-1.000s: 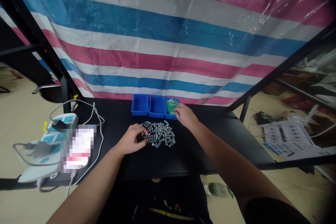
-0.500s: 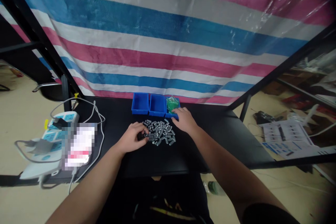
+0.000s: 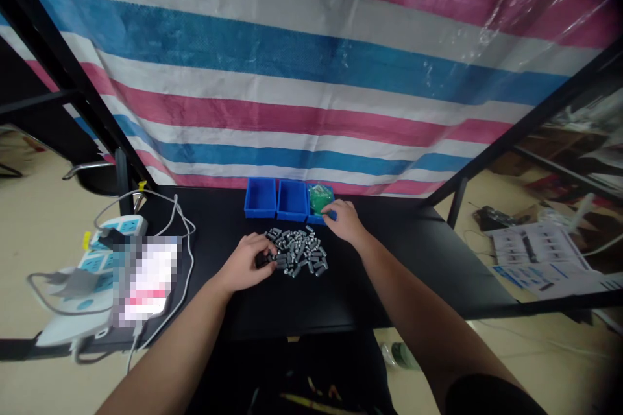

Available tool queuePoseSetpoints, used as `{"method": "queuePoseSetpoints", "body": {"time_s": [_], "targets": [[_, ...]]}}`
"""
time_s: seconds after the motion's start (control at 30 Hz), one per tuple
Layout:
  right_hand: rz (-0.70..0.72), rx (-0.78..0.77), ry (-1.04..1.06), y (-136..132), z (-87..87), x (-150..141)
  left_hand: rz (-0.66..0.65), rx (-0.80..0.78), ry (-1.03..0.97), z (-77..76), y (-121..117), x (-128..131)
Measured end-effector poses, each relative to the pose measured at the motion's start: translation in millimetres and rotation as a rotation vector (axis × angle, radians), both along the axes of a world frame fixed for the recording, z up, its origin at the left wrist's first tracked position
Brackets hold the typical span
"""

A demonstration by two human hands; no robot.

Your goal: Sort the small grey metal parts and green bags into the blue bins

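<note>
A pile of small silvery-grey metal cylinders (image 3: pixel 299 249) lies loose on the black tabletop. My left hand (image 3: pixel 248 262) rests at the pile's left edge, fingers curved and a dark gap between thumb and forefinger; the fingertips are beside the nearest cylinders. My right hand (image 3: pixel 344 220) is at the front right corner of the right blue bin (image 3: pixel 314 219), thumb and forefinger close together. Something dark shows between them, too small to name. In that bin lies a clear plastic bag with green contents (image 3: pixel 320 199).
Two more blue bins, a middle one (image 3: pixel 293 200) and a left one (image 3: pixel 261 197), stand in the row. At left are a white power strip (image 3: pixel 90 266), cables and a blurred-out device (image 3: pixel 148 279). A striped sheet (image 3: pixel 311 78) hangs behind; black frame posts flank the table.
My right thumb and forefinger have drawn closer together at the right bin's corner. The left hand stays by the pile. The whole view has shifted slightly, with the table appearing lower.
</note>
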State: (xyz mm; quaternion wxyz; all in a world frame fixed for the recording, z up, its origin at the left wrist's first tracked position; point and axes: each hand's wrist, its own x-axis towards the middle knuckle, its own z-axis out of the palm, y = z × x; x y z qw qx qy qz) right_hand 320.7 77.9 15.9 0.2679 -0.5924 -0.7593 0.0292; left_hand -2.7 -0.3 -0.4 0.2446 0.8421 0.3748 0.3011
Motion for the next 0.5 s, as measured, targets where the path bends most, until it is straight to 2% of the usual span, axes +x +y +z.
{"method": "queuePoseSetpoints", "body": {"time_s": [0.13,0.2,0.27,0.4,0.5], "targets": [[-0.009,0.087,-0.021,13,19.6,-7,0.009,-0.006,-0.005,1.3,0,0],[-0.004,0.09,-0.061,22,24.0,-13,0.009,-0.011,-0.003,2.1,0,0],[0.002,-0.011,-0.145,32,21.7,-20,0.009,-0.015,0.0,2.7,0,0],[0.011,-0.315,-0.27,45,6.2,-27,0.013,-0.02,0.003,3.0,1,0],[0.005,-0.365,-0.269,47,1.5,-26,0.008,-0.023,0.002,3.0,1,1]]}}
